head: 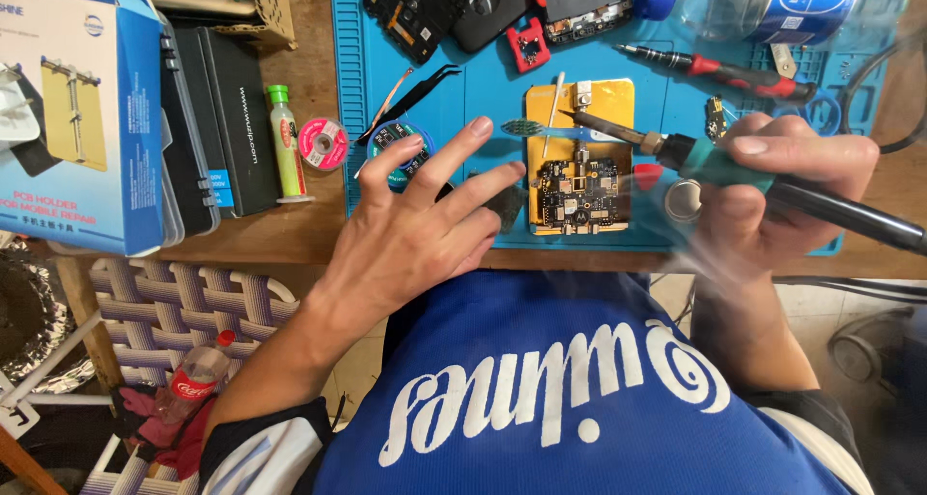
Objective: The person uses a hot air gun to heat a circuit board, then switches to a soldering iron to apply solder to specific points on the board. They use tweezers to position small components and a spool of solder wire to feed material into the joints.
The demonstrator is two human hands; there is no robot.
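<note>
A blue and white box (82, 109) stands far left on the surface; beside it a black box (241, 109); a blue-labelled clear bottle (782, 2) lies top right.

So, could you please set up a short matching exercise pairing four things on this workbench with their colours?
Things:
1. soldering iron grip, in the right hand
2. board holder under the circuit board
3. work mat
4. solder wick spool

Colours:
A. pink
B. blue
C. teal
D. yellow

Pairs: 1-C, 2-D, 3-B, 4-A
</note>
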